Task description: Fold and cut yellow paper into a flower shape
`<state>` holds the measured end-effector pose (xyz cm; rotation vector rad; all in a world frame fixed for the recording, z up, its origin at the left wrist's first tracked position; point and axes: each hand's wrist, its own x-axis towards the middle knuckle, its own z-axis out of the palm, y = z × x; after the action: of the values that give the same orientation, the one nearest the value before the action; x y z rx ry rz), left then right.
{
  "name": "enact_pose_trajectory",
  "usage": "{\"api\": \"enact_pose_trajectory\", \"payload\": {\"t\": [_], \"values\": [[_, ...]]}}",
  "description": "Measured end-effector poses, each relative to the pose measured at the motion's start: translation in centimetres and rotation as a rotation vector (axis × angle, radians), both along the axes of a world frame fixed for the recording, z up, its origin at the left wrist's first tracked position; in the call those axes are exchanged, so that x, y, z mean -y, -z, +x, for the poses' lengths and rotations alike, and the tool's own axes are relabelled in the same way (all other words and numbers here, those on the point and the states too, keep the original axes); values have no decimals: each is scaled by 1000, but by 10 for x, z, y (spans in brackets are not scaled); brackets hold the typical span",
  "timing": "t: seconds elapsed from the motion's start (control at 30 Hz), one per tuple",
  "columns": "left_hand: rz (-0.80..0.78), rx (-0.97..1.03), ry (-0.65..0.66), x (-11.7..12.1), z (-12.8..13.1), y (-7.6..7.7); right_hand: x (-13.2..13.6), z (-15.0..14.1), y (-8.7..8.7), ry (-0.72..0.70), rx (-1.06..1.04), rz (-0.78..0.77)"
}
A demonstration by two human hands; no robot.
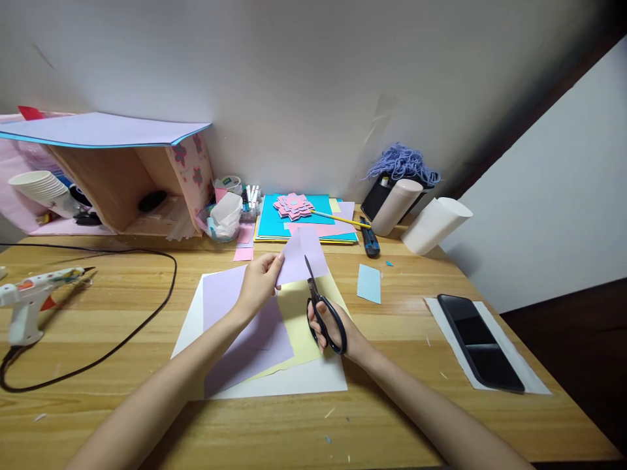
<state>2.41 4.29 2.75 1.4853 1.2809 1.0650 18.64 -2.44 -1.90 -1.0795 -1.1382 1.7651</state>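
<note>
My left hand (262,279) pinches a small sheet of lilac paper (300,253) at its left edge and holds it up off the table. In my right hand (330,326) is a pair of black-handled scissors (334,334), with fingers through the loops. The blades point up and lie against the lower part of the lilac paper; whether they are parted I cannot tell. Below both hands lie a larger purple sheet (235,339), a pale yellow sheet (298,320) and a white sheet (313,380), overlapping on the wooden table.
A glue gun (34,300) with its black cord lies left. Behind stand an open box (191,176), markers (251,197) and a layered pink paper flower (292,205) on coloured sheets. To the right are a utility knife (369,240), a blue paper piece (369,284), paper rolls (435,225) and a phone (480,343).
</note>
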Motion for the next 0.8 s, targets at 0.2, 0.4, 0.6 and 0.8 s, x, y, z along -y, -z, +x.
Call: {"api": "enact_pose_trajectory", "payload": {"t": [0.2, 0.4, 0.6, 0.8], "values": [[-12, 17, -2, 0, 0, 1, 1, -1, 2, 32, 26, -12], [-24, 25, 5, -1, 1, 1, 0, 0, 4, 13, 54, 22], [-33, 31, 53, 4, 4, 2, -2, 3, 5, -6, 22, 30], [-38, 22, 47, 7, 5, -1, 0, 4, 4, 21, 35, 36]]}}
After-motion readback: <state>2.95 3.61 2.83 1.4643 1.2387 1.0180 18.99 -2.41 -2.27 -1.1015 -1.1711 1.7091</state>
